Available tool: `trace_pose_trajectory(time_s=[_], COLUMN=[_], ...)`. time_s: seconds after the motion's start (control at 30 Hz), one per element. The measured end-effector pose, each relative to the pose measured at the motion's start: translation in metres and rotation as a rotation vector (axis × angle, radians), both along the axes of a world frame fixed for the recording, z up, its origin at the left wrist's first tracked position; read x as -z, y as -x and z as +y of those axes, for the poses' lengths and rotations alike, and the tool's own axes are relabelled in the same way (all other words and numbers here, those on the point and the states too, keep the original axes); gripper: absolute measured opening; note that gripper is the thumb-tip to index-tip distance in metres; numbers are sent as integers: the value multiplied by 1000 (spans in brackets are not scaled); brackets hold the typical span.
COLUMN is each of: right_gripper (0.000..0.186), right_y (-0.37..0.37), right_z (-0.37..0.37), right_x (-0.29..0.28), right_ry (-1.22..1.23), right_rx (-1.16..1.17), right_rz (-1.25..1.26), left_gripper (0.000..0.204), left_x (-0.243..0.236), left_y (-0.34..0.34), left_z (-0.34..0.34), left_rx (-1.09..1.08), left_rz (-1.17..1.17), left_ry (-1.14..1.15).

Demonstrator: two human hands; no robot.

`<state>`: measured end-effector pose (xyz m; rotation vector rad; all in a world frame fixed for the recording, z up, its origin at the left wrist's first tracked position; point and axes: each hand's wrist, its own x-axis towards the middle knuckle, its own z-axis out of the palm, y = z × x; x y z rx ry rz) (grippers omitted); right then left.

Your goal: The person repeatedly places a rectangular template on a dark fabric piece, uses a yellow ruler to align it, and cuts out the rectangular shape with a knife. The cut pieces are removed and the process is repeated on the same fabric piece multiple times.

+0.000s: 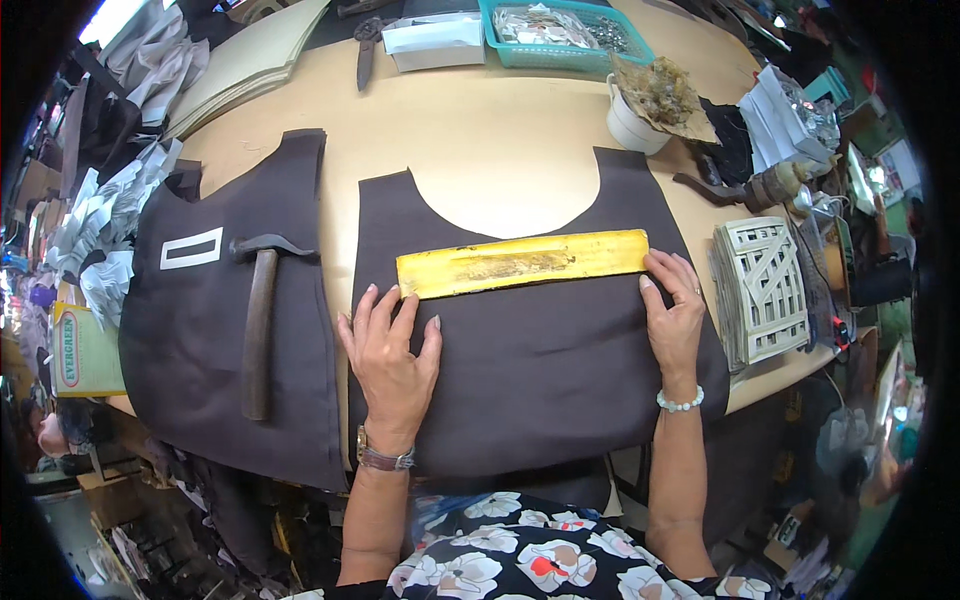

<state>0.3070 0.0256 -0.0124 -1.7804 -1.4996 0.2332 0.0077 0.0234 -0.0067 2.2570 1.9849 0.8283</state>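
Observation:
A long yellow strip [590, 254], smeared with brown along its middle, lies across a dark brown fabric piece [540, 370] with a curved neckline cut-out. My left hand [392, 355] rests on the fabric with its fingers spread, a fingertip touching the strip's lower left corner. At the other end, my right hand [674, 310] has the strip's corner between thumb and index finger. Further left, a hammer [260, 330] with a wooden handle lies on a second dark fabric piece [200, 340]. Near the hammer head is a small white rectangular frame [191, 249] with a slot.
Along the far edge of the table [350, 130] stand a white box [434, 42] and a turquoise basket [570, 55] of small parts. A white cup [632, 128] sits at the back right, near a stack of cut-out templates [765, 290]. Crumpled white sheets [105, 230] lie at the left.

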Motion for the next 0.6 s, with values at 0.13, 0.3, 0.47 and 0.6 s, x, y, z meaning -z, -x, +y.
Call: trace_pose_trajectory(time_s=[0.13,0.3,0.47,0.6], right_gripper=[25,24,23,24], right_y=[-1,0,1,13], right_z=[0,1,2,3], right_x=[0,2,4,-2], right_ry=[-4,-14,-27,-59], right_rx=[1,15,34,39], right_rz=[1,-26,-53,-364], left_gripper=[32,31,33,38], left_x=[-1,-2,-1,3], left_y=[-2,-2,-4,-9], left_z=[1,0,2,2], left_rx=[-9,-10,29,45], left_rz=[1,12,102,238], left_ry=[8,27,0,12])
